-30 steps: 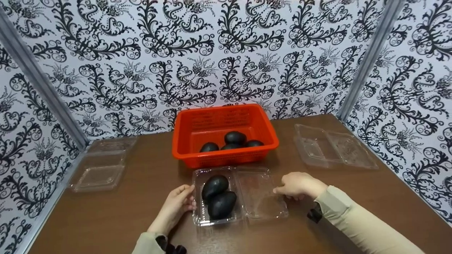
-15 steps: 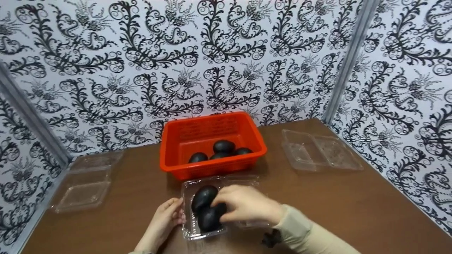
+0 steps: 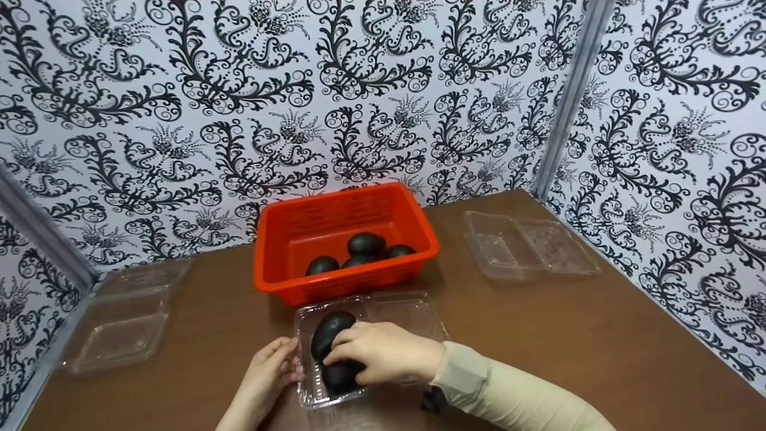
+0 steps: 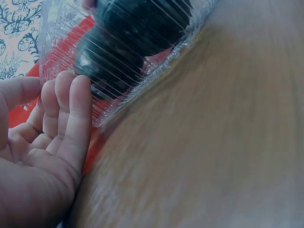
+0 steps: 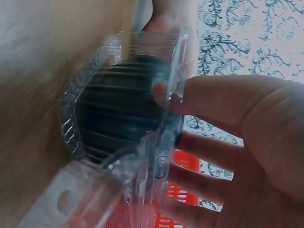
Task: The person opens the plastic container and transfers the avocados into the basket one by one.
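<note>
A clear plastic clamshell container (image 3: 304, 395) lies unfolded on the table, its lid half (image 3: 413, 308) to the right. In its left half are two dark, glossy avocados, the farther one (image 3: 332, 330) and the nearer one (image 3: 340, 378). My right hand (image 3: 392, 352) grips the nearer avocado from above, thumb on the near side and fingers on the far side; its palm hides part of the fruit and the lid. My left hand (image 3: 266, 374) pinches the container's left rim. In the left wrist view, the left fingers (image 4: 78, 111) lie against the ribbed outer wall.
Behind the container stands an orange-red plastic basket (image 3: 347, 280) with several avocados (image 3: 366, 244) in it. Another unfolded clear clamshell (image 3: 538, 248) lies at the right back, and more clear clamshell packaging (image 3: 119, 338) is at the left. Patterned walls (image 3: 287, 120) close off the back and sides.
My right hand has moved left from the lid's right edge onto the nearer avocado and now holds it. The left hand stays at the rim. The head view has shifted to the right.
</note>
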A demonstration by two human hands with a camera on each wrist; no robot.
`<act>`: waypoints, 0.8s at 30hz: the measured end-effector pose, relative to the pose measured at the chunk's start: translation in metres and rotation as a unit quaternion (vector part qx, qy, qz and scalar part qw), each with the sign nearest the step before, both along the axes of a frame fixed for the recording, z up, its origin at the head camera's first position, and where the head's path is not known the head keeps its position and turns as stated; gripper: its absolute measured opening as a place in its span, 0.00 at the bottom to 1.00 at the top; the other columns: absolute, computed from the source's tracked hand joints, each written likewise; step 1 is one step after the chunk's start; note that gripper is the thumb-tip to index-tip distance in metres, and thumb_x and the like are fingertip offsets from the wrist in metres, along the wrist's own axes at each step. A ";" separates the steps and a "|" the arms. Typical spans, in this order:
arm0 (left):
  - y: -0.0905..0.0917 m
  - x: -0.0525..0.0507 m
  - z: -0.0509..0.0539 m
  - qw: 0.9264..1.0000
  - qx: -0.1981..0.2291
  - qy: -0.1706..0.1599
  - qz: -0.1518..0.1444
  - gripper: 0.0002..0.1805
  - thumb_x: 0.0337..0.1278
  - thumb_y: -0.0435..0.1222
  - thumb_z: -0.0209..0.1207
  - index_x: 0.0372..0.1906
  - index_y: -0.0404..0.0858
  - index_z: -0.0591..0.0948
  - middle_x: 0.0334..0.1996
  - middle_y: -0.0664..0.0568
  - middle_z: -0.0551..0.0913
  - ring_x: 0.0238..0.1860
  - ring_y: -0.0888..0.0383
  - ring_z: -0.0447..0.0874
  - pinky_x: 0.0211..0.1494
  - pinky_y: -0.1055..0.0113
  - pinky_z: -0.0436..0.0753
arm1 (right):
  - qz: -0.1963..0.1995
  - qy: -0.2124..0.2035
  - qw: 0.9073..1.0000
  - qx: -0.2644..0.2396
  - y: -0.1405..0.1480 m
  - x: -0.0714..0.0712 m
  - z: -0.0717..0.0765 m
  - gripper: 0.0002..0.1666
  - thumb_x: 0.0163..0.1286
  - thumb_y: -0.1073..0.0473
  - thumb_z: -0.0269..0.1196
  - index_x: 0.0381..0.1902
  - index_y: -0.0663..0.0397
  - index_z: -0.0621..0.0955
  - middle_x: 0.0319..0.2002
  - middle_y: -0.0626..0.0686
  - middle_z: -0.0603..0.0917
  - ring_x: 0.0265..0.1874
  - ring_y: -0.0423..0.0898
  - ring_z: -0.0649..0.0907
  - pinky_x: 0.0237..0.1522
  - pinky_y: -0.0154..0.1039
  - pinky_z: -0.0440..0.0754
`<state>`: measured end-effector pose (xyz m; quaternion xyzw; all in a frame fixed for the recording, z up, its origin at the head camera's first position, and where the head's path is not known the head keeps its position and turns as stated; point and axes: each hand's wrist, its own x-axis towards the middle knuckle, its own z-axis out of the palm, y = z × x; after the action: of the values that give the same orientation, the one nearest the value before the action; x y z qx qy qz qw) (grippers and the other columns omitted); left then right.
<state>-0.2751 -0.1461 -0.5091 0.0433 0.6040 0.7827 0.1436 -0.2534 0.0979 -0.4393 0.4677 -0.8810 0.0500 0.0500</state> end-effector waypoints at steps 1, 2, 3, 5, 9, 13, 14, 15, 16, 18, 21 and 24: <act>-0.001 0.001 0.000 1.000 0.001 -0.001 0.002 0.11 0.70 0.33 0.51 0.28 0.41 0.75 0.21 0.53 0.72 0.22 0.60 0.75 0.27 0.70 0.80 | 0.002 -0.002 1.000 0.003 -0.002 -0.002 -0.001 0.34 0.51 0.55 0.72 0.58 0.32 0.79 0.53 0.39 0.78 0.52 0.38 0.76 0.49 0.32 0.77; -0.002 0.002 0.000 1.000 0.001 -0.003 0.005 0.11 0.70 0.33 0.51 0.28 0.41 0.75 0.21 0.53 0.72 0.22 0.60 0.75 0.27 0.70 0.80 | 0.004 -0.002 1.000 0.007 -0.004 -0.004 -0.001 0.34 0.51 0.55 0.72 0.59 0.32 0.79 0.53 0.39 0.78 0.52 0.38 0.76 0.48 0.32 0.78; -0.002 0.002 0.000 1.000 0.002 -0.003 0.006 0.11 0.70 0.33 0.51 0.28 0.41 0.75 0.21 0.53 0.72 0.21 0.60 0.75 0.27 0.71 0.79 | 0.005 -0.001 1.000 0.011 -0.005 -0.007 -0.002 0.35 0.50 0.54 0.73 0.59 0.32 0.79 0.53 0.39 0.78 0.52 0.39 0.76 0.48 0.33 0.78; -0.001 0.001 -0.001 1.000 0.007 0.000 0.003 0.11 0.70 0.33 0.51 0.28 0.41 0.75 0.21 0.53 0.72 0.22 0.61 0.75 0.27 0.71 0.79 | 0.001 -0.006 1.000 0.016 -0.006 -0.010 -0.004 0.36 0.49 0.53 0.74 0.59 0.33 0.79 0.53 0.39 0.78 0.52 0.39 0.76 0.47 0.34 0.78; -0.002 0.002 -0.002 1.000 0.009 0.004 -0.004 0.10 0.69 0.34 0.52 0.28 0.41 0.74 0.22 0.53 0.73 0.22 0.60 0.76 0.28 0.70 0.80 | 0.002 -0.023 0.999 0.024 -0.010 -0.014 -0.006 0.38 0.46 0.52 0.75 0.59 0.33 0.79 0.54 0.40 0.78 0.52 0.40 0.77 0.47 0.35 0.78; -0.002 0.001 -0.001 1.000 0.006 0.005 -0.004 0.11 0.70 0.33 0.51 0.28 0.40 0.74 0.22 0.52 0.73 0.22 0.60 0.76 0.28 0.70 0.80 | 0.017 -0.038 0.999 0.034 -0.013 -0.018 -0.004 0.38 0.47 0.51 0.76 0.59 0.34 0.79 0.54 0.41 0.78 0.50 0.38 0.78 0.48 0.32 0.78; -0.003 0.001 0.000 1.000 0.005 0.007 -0.002 0.11 0.70 0.33 0.51 0.28 0.40 0.74 0.22 0.53 0.73 0.22 0.60 0.76 0.28 0.70 0.80 | 0.021 -0.039 0.998 0.035 -0.014 -0.018 -0.005 0.38 0.47 0.51 0.76 0.59 0.34 0.79 0.54 0.41 0.78 0.49 0.38 0.78 0.47 0.32 0.77; -0.003 0.001 0.000 1.000 0.005 0.010 -0.001 0.11 0.69 0.33 0.51 0.28 0.41 0.74 0.22 0.53 0.73 0.22 0.60 0.76 0.28 0.70 0.80 | 0.024 -0.042 0.998 0.036 -0.015 -0.019 -0.005 0.38 0.47 0.51 0.76 0.59 0.34 0.79 0.54 0.42 0.78 0.49 0.38 0.78 0.48 0.32 0.77; -0.003 0.001 0.000 1.000 0.005 0.012 -0.001 0.10 0.69 0.33 0.52 0.28 0.40 0.74 0.22 0.53 0.73 0.22 0.60 0.76 0.28 0.70 0.80 | 0.026 -0.046 0.998 0.036 -0.015 -0.020 -0.005 0.38 0.47 0.52 0.76 0.59 0.34 0.79 0.54 0.42 0.78 0.49 0.38 0.78 0.48 0.31 0.77; -0.003 0.002 0.001 1.000 0.005 0.016 -0.003 0.10 0.69 0.34 0.52 0.29 0.40 0.74 0.23 0.53 0.73 0.22 0.60 0.76 0.28 0.69 0.81 | 0.026 -0.051 0.998 0.037 -0.016 -0.020 -0.005 0.38 0.47 0.52 0.76 0.59 0.35 0.79 0.53 0.42 0.79 0.49 0.38 0.78 0.48 0.31 0.76; -0.001 0.002 0.002 1.000 0.000 0.019 -0.011 0.08 0.68 0.34 0.53 0.30 0.39 0.74 0.24 0.53 0.73 0.22 0.60 0.76 0.29 0.69 0.81 | 0.024 -0.061 0.997 0.037 -0.015 -0.020 -0.005 0.38 0.46 0.53 0.76 0.59 0.36 0.79 0.53 0.43 0.79 0.49 0.37 0.78 0.50 0.30 0.75; 0.000 0.003 0.002 1.000 -0.012 0.014 -0.018 0.06 0.66 0.33 0.56 0.32 0.39 0.74 0.24 0.53 0.73 0.22 0.61 0.75 0.29 0.69 0.81 | 0.029 -0.070 0.996 0.037 -0.015 -0.020 -0.004 0.38 0.46 0.54 0.76 0.59 0.37 0.79 0.52 0.43 0.79 0.47 0.36 0.78 0.49 0.28 0.75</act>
<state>-0.2725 -0.1464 -0.5068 0.0630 0.6141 0.7724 0.1496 -0.2731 0.0831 -0.4435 0.4900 -0.8697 0.0510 -0.0307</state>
